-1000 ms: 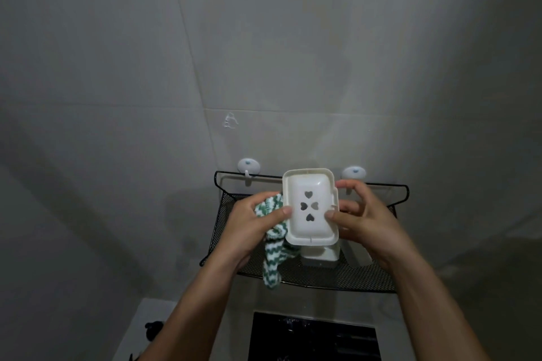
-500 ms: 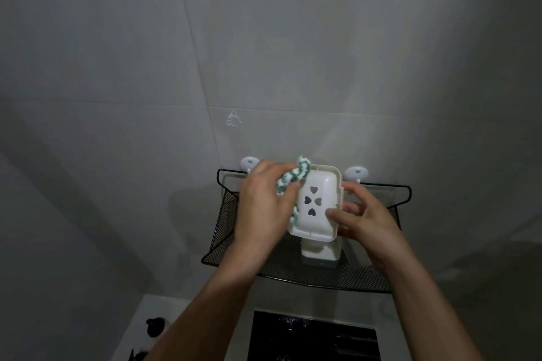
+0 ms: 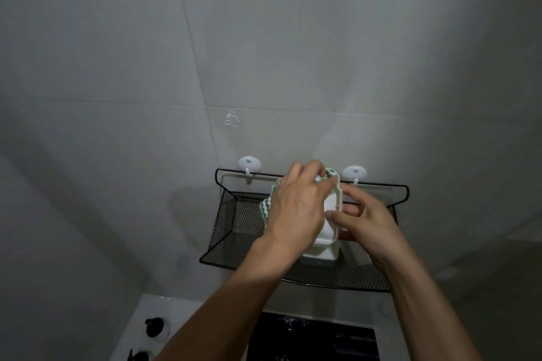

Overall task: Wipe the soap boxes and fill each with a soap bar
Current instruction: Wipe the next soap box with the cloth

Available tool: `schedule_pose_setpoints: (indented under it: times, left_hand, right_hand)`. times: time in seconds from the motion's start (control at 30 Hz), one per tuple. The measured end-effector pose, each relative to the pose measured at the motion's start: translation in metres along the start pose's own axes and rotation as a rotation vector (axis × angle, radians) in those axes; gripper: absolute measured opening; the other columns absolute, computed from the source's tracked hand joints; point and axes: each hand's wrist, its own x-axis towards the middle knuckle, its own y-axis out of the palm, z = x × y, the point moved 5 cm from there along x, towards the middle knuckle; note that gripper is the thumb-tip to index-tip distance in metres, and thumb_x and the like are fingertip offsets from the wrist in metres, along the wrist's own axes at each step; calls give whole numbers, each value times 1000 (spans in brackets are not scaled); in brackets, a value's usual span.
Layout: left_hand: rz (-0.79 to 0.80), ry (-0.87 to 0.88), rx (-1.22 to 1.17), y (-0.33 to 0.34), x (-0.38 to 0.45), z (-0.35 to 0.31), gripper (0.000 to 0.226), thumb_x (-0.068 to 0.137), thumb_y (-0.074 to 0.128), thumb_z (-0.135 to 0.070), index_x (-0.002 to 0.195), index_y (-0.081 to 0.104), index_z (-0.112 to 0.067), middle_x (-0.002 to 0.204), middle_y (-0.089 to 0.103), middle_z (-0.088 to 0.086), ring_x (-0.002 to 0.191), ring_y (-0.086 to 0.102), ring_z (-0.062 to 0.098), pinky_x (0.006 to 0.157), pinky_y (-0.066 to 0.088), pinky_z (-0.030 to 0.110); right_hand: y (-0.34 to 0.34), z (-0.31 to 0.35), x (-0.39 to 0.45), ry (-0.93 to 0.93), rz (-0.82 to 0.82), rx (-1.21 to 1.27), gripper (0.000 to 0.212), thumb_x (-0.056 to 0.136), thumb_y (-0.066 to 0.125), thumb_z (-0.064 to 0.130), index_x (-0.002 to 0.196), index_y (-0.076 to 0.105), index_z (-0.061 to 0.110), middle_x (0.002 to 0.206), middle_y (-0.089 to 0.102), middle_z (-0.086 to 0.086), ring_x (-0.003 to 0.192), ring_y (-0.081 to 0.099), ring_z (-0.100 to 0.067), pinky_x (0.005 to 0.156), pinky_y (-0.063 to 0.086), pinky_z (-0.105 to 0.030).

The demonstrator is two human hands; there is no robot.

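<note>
Head view: a white soap box (image 3: 330, 214) is held upright above the black mesh rack (image 3: 234, 226) by the right hand (image 3: 363, 220), fingers curled round its edge. A green-white cloth (image 3: 328, 175) (mostly hidden) is gripped by the left hand (image 3: 296, 208) & pressed vs. the box. A 2nd white box (image 3: 319, 255) sits on the rack below.

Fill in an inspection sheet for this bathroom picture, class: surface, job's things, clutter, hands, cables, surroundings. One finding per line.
Surface: black mesh shelf hung on two white wall hooks.
Job's things: white soap box held above the shelf; green-and-white cloth pressed on it; a second white box on the shelf below. No soap bar seen.
Clutter: two dark round things on the white ledge, too dim to tell.
Hands: left hand grips the cloth; right hand holds the soap box's edge.
Cables: nothing seen.
Surroundings: grey tiled wall; dark basin below.
</note>
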Motion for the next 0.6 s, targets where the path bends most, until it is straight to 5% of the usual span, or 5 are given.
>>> schedule_pose_setpoints:
  times: [0.23, 0.6]
  left_hand:
    - [85, 75, 44, 2, 4, 1, 45, 93, 51, -17, 138, 53, -12, 133, 51, 5, 111, 45, 28, 95, 41, 43]
    - [-107, -238, -21, -1, -6, 17, 29, 96, 56, -10, 124, 61, -4, 109, 51, 10, 96, 54, 25, 76, 53, 37]
  right_hand:
    - [-7, -4, 1, 13, -66, 86, 50, 85, 65, -13, 119, 62, 22, 89, 79, -12, 74, 76, -22, 61, 61, -37]
    - [-4, 1, -1, -44, -113, 186, 51, 83, 65, -16, 116, 58, 22, 87, 79, -9, 73, 76, -19, 55, 57, -27]
